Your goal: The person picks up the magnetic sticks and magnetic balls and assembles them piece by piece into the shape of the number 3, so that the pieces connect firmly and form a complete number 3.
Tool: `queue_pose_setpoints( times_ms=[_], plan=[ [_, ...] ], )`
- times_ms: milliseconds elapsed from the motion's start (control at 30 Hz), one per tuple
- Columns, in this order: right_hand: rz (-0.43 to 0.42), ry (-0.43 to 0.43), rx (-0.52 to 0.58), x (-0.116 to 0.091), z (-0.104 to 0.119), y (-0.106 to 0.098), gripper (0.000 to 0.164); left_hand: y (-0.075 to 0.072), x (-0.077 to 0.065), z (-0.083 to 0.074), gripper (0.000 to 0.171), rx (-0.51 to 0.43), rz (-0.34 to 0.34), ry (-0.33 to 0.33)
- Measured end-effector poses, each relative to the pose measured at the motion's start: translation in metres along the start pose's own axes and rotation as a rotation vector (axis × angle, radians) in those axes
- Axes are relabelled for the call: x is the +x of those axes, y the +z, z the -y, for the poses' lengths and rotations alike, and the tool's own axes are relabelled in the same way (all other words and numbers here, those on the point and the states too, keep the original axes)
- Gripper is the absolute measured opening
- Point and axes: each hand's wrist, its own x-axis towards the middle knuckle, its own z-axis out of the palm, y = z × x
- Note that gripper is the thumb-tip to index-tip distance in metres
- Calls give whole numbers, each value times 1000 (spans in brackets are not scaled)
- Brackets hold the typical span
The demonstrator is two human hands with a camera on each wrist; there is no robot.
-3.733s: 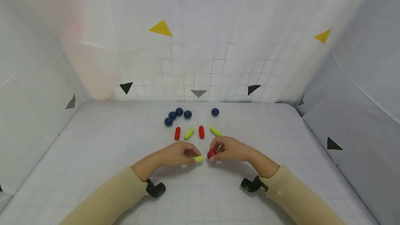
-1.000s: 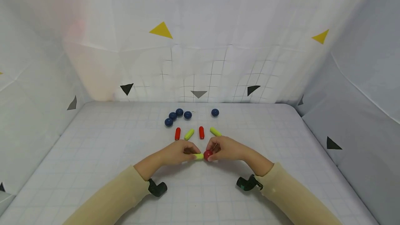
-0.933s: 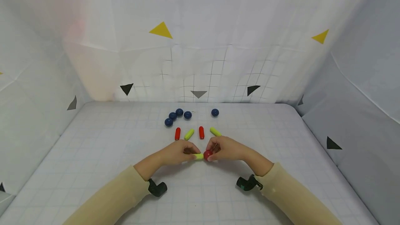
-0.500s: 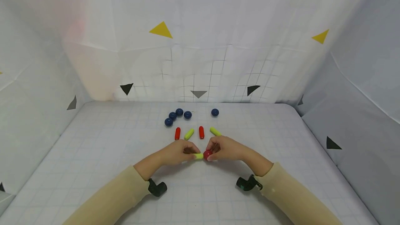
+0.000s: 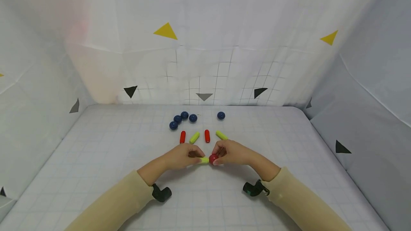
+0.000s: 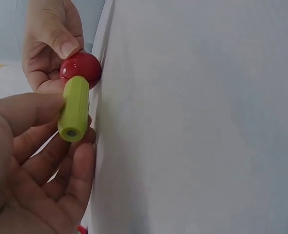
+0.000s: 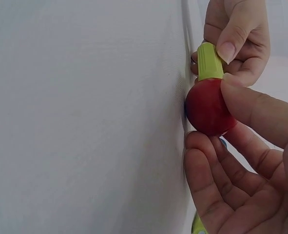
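1. A person's left hand (image 5: 183, 157) pinches a lime rod (image 6: 74, 109), which sits left of the red ball (image 5: 213, 159), one end touching it.
2. The right hand (image 5: 233, 152) holds the red ball between thumb and fingers.
3. On the worktop (image 5: 205, 195) beyond the red ball, two red rods (image 5: 207, 136) alternate with two loose lime rods (image 5: 194, 137).
4. Five dark blue balls (image 5: 193, 118) lie farther beyond the red ball, four to its left, one slightly right.
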Motion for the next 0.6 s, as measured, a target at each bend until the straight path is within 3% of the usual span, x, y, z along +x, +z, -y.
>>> queue_pose_setpoints(
  times_ms=[333, 600],
  plan=[
    [-8, 12, 0, 0, 0, 0, 23, -14, -1, 3, 16, 24, -95, -21],
    [-7, 24, -6, 0, 0, 1, 23, -30, -2, 9, 15, 22, -265, -100]
  ],
)
